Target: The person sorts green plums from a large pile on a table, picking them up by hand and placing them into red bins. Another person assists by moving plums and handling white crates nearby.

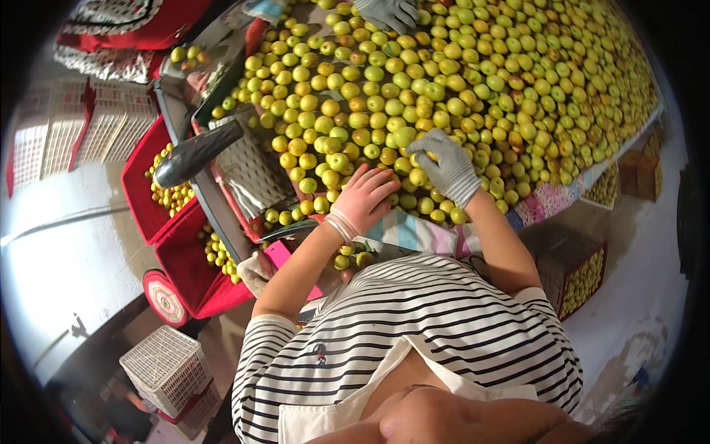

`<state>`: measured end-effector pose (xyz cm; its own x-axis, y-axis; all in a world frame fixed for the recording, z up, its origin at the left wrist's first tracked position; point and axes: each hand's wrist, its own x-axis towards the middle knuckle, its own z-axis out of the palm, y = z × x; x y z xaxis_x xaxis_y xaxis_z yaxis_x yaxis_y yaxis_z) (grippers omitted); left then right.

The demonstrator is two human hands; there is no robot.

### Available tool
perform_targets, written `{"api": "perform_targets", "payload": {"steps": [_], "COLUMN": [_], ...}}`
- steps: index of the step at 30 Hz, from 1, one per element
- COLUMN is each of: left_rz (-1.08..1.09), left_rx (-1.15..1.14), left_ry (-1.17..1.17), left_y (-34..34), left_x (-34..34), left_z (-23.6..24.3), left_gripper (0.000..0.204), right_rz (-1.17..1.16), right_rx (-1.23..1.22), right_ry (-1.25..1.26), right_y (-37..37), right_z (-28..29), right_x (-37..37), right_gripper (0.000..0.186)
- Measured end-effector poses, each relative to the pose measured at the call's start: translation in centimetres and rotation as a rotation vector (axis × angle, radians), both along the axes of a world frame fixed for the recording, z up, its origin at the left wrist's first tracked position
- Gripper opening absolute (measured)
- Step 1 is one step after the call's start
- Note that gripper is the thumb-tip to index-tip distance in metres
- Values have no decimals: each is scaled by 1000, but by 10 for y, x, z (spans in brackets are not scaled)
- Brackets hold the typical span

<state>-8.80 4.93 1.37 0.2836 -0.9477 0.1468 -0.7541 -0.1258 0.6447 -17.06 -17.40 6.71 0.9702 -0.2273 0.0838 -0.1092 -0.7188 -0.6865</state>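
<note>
Many round yellow-green fruits [458, 81] cover a wide sorting table, whose patterned cloth edge [548, 202] runs along its near side. My bare left hand [364, 198] lies over fruit at the near edge, fingers spread. Just right of it, my right hand [442, 164], in a grey knit glove, has its fingers curled among the fruit; whatever is inside them is hidden. A perforated light panel [248, 163] and a dark tapered cylinder [196, 154] sit at the table's left end, left of my hands.
Another person's gloved hand [384, 12] reaches in at the top. Red bins [145, 181] holding fruit stand below the table's left end. White crates [155, 359] are at lower left, others [70, 129] at upper left. Crates of fruit [580, 274] sit under the right side.
</note>
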Motion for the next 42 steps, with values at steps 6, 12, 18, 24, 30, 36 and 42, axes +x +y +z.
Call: {"api": "perform_targets", "payload": {"steps": [6, 12, 18, 24, 30, 36, 42], "left_rz": [467, 554, 652, 995, 1222, 971, 774], "left_rx": [-244, -917, -1335, -1749, -1204, -714, -261], "left_ry": [825, 2501, 2196, 1492, 845, 324, -218], "left_y": [-5, 12, 111, 300, 272, 151, 95], "left_x": [17, -19, 18, 132, 154, 95, 51], "left_z": [3, -5, 17, 22, 22, -22, 11], "left_gripper": [39, 58, 49, 50, 50, 46, 47], "right_rz": [57, 401, 358, 88, 110, 169, 361], "right_rx": [-26, -71, -14, 18, -355, -452, -572], "right_ry": [17, -68, -90, -11, -29, -129, 38], "right_y": [21, 110, 92, 30, 9, 12, 24], "right_z": [9, 18, 10, -2, -7, -41, -32], "right_x": [46, 48, 37, -3, -20, -34, -38], "right_gripper": [21, 37, 38, 33, 37, 47, 71]}}
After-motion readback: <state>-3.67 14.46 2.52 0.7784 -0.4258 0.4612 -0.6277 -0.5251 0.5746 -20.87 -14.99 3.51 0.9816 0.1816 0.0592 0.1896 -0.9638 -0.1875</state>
